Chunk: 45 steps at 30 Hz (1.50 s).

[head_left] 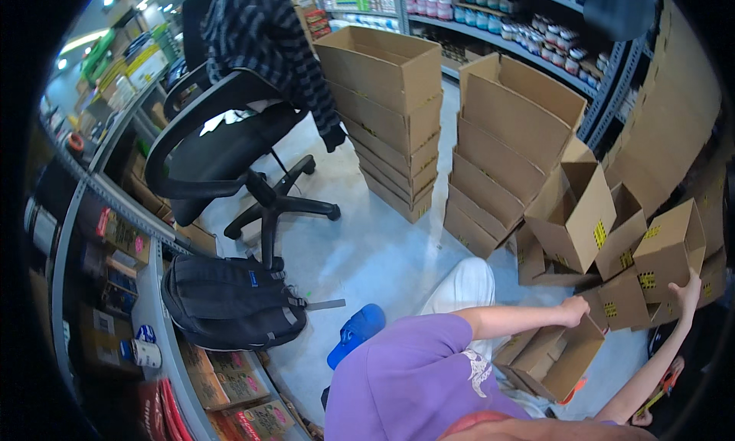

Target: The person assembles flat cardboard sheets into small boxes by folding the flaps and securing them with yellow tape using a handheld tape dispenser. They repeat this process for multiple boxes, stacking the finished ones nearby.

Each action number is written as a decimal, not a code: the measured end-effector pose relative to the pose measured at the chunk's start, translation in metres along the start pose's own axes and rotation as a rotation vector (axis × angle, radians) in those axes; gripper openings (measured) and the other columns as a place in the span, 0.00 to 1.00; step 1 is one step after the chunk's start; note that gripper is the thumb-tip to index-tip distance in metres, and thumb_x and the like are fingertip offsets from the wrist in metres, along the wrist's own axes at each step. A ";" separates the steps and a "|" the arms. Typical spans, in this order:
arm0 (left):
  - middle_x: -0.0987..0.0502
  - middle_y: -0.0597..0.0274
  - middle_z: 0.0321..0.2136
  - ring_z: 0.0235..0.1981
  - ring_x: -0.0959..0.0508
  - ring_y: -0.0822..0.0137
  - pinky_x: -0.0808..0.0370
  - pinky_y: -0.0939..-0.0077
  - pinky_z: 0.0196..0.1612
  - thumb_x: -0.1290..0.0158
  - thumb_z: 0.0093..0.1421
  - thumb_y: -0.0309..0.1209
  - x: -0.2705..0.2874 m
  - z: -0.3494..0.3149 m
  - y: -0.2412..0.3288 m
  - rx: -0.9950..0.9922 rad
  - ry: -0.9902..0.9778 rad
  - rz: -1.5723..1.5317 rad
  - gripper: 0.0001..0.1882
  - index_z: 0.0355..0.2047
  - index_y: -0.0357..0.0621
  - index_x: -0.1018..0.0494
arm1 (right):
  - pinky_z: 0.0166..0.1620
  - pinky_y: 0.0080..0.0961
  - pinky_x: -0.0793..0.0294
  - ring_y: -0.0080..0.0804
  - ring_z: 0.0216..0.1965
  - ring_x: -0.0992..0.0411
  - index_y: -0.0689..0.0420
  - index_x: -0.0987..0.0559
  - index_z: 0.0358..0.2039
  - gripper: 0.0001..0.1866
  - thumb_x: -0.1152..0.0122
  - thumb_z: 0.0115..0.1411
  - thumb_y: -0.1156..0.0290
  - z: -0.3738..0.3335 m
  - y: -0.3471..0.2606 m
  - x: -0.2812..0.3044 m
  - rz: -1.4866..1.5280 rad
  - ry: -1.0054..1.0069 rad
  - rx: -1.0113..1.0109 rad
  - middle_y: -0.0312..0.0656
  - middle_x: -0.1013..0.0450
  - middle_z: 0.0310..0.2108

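Two tall stacks of nested open cardboard boxes stand on the pale floor at upper centre of the frame, one at centre, one to its right. A black office chair with a striped garment over its back fills the upper left. A black backpack lies lower left, against the shelving.

A loose heap of small boxes sits at right of frame. One open box tilts with its mouth up and left; a closed one lies just right of it, near the frame edge.

An open box lies at lower right, directly in front of the person, mouth facing up toward the camera, long axis running lower left to upper right.

Left hand: clenched, resting at the upper rim of this box; whether it pinches a flap I cannot tell. It is the nearer hand.

Right hand: fingers spread, palm pressed against the lower corner of the closed box at far right, well apart from the open box.

A blue cap lies on the floor at lower centre.
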<state>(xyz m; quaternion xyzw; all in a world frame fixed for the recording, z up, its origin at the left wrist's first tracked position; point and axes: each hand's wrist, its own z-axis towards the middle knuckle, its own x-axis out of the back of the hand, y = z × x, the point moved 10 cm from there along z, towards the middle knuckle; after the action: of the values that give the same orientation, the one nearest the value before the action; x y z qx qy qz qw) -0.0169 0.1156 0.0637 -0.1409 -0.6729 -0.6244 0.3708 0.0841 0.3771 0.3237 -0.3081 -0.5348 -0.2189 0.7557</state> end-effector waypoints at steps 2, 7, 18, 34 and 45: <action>0.21 0.50 0.36 0.42 0.22 0.48 0.24 0.56 0.45 0.47 0.43 0.21 0.001 -0.007 -0.006 0.012 0.031 0.001 0.17 0.35 0.50 0.19 | 0.55 0.37 0.35 0.52 0.54 0.35 0.60 0.28 0.53 0.38 0.29 0.35 0.77 0.007 -0.018 0.001 -0.128 -0.033 0.067 0.52 0.30 0.50; 0.21 0.45 0.30 0.35 0.21 0.47 0.23 0.58 0.40 0.47 0.44 0.25 0.001 0.008 -0.011 0.093 -0.062 -0.036 0.08 0.24 0.43 0.19 | 0.56 0.37 0.35 0.52 0.53 0.34 0.59 0.27 0.51 0.28 0.37 0.46 0.78 -0.015 -0.005 0.025 -0.211 0.218 0.327 0.51 0.30 0.50; 0.30 0.50 0.47 0.57 0.34 0.48 0.35 0.61 0.59 0.40 0.42 0.24 0.059 -0.043 0.020 -0.214 0.130 -0.377 0.25 0.44 0.42 0.32 | 0.34 0.31 0.22 0.32 0.33 0.22 0.62 0.25 0.33 0.17 0.29 0.40 0.81 -0.333 -0.041 0.079 0.856 0.310 -0.003 0.42 0.22 0.28; 0.43 0.35 0.61 0.64 0.41 0.45 0.45 0.62 0.65 0.52 0.62 0.33 0.029 -0.057 0.002 -0.141 0.061 -0.635 0.34 0.62 0.37 0.55 | 0.35 0.34 0.29 0.49 0.32 0.25 0.62 0.28 0.34 0.17 0.31 0.44 0.80 -0.309 -0.140 0.033 0.310 -0.293 0.041 0.52 0.26 0.25; 0.51 0.43 0.65 0.69 0.54 0.54 0.58 0.64 0.69 0.58 0.53 0.21 0.025 -0.064 0.002 -0.212 -0.071 -0.868 0.38 0.64 0.36 0.58 | 0.36 0.40 0.29 0.52 0.35 0.25 0.59 0.28 0.38 0.19 0.33 0.44 0.79 -0.292 -0.165 0.014 0.226 -0.309 0.076 0.52 0.25 0.28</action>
<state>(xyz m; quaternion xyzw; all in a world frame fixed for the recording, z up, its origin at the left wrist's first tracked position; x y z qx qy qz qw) -0.0123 0.0483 0.0789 0.0959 -0.6141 -0.7826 0.0348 0.1769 0.0547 0.3056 -0.3676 -0.6144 -0.0624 0.6954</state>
